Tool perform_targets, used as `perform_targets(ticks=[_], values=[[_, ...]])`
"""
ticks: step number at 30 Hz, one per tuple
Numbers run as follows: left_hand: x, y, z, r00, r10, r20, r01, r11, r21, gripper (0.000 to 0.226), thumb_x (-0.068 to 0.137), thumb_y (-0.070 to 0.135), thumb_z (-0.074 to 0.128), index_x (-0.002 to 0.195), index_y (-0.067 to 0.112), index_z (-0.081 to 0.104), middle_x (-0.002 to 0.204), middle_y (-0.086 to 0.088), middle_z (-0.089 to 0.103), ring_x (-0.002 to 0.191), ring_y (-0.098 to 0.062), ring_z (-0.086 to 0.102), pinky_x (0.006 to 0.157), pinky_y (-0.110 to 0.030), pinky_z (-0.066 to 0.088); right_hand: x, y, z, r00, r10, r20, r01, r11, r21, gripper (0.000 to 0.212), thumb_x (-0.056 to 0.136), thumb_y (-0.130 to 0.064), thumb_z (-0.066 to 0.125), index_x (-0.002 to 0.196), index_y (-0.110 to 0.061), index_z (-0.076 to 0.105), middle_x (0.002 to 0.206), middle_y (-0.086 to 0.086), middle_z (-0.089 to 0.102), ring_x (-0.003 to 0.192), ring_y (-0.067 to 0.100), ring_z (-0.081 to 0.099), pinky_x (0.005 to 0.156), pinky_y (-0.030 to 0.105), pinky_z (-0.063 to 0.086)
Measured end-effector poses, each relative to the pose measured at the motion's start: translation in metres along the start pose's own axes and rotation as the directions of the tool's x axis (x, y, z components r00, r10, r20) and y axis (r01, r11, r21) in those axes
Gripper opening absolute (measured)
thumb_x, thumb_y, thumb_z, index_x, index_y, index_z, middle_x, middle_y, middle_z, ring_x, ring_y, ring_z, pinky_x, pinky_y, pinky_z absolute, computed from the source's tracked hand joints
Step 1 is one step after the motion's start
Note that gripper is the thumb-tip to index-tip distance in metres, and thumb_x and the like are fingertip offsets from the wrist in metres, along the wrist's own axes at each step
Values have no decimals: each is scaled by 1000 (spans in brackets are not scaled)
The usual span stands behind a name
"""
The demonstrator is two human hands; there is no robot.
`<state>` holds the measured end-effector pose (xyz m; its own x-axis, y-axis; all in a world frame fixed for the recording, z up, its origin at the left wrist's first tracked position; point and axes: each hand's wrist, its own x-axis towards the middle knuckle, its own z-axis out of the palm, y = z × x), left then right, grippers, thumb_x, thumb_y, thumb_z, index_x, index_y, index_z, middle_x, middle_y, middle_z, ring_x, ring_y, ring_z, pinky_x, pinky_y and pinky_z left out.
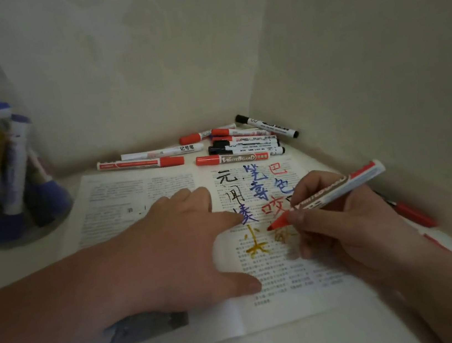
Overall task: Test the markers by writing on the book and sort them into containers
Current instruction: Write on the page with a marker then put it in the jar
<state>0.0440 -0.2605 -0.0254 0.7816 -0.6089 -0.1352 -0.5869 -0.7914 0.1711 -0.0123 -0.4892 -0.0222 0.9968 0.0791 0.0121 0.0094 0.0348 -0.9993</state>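
Nearest the viewer, a dark printed picture (148, 327) on the lower left page of the open book (124, 197) is partly covered by the left wrist. The left hand (177, 245) is laid flat on the book across its middle fold, with the fingers straight and spread and the thumb stretched out toward the right page; nothing is held in it.

Just to the right of it, the right hand (343, 227) is curled round a red whiteboard marker (335, 192), which is gripped near its uncapped red tip. The barrel is tilted up and away to the right, and the tip is held at the paper between the two hands; whether it touches the page cannot be told.

Handwritten characters (254, 193) in black, blue, red and yellow are seen on the right page, between and just beyond the fingertips of both hands. A blurred red pen (412, 213) lies on the table just to the right of the right hand.

Beyond both hands, past the top edge of the book, loose markers (241, 143) with red and black caps are piled in the corner. Far to the left of the left hand, a clear container (1, 173) is filled with upright markers, mostly blue-capped.
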Motion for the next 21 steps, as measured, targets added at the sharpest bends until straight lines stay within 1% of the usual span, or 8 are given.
perform_targets(ticks=[1, 2, 5, 8, 10, 14, 18, 21], values=[[-2, 2, 1, 1000, 1, 18, -1, 1000, -2, 113, 46, 107, 32, 146, 58, 11, 99, 22, 23, 98, -8, 25, 89, -33, 30, -2, -1, 1, 1000, -29, -12, 28, 998, -52, 29, 63, 5, 83, 77, 0, 58, 59, 11, 64, 43, 16, 55, 42, 31, 50], [-3, 4, 2, 1000, 2, 27, -3, 1000, 7, 119, 41, 109, 29, 147, 59, 10, 99, 23, 23, 99, -8, 26, 91, -34, 32, -4, -2, 1, 999, -47, -7, 47, 994, -96, 22, 66, 4, 76, 76, 1, 57, 56, 8, 61, 41, 17, 54, 41, 32, 48], [-3, 6, 0, 999, -16, 37, 15, 999, 36, 127, 34, 111, 27, 148, 58, 9, 101, 19, 23, 101, -9, 26, 93, -35, 33, -7, -2, 7, 998, -2, 62, 15, 977, -211, 10, 71, -7, 73, 75, -7, 64, 59, 16, 61, 41, 28, 57, 48, 40, 44], [-2, 7, -2, 999, -20, 46, 19, 999, 34, 125, 33, 110, 30, 146, 60, 13, 101, 20, 26, 101, -9, 28, 93, -35, 35, -6, 0, 11, 996, 22, 91, 8, 951, -309, 7, 73, -13, 74, 77, -14, 69, 60, 14, 64, 43, 29, 60, 42, 24, 42], [-2, 7, -1, 999, -9, 39, 7, 999, 33, 125, 33, 110, 30, 145, 59, 14, 100, 21, 27, 101, -9, 30, 95, -35, 36, -6, -1, 12, 996, 41, 82, -14, 951, -308, 7, 72, -12, 74, 77, -13, 69, 62, 19, 64, 42, 27, 57, 39, 23, 40], [-2, 5, 1, 1000, 3, 26, -3, 1000, 23, 125, 30, 111, 26, 144, 60, 16, 99, 21, 28, 102, -9, 32, 96, -37, 38, -4, -3, 14, 994, 73, 76, -44, 943, -330, 8, 74, -11, 74, 77, -9, 67, 73, 28, 69, 39, 24, 54, 41, 29, 47], [-2, 4, 1, 1000, 1, 27, -1, 1000, 23, 124, 31, 111, 26, 143, 60, 14, 100, 22, 28, 102, -10, 32, 97, -36, 38, -4, -3, 13, 995, 67, 76, -35, 930, -366, 12, 86, -1, 76, 78, -2, 67, 64, 26, 64, 37, 24, 52, 38, 25, 44], [-3, 4, 1, 1000, -3, 31, 2, 1000, 29, 124, 31, 111, 27, 143, 60, 14, 101, 20, 28, 103, -10, 31, 96, -35, 37, -4, -1, 12, 996, 58, 66, -31, 932, -361, 15, 85, -7, 76, 79, -1, 64, 68, 33, 64, 36, 25, 51, 36, 25, 42]])
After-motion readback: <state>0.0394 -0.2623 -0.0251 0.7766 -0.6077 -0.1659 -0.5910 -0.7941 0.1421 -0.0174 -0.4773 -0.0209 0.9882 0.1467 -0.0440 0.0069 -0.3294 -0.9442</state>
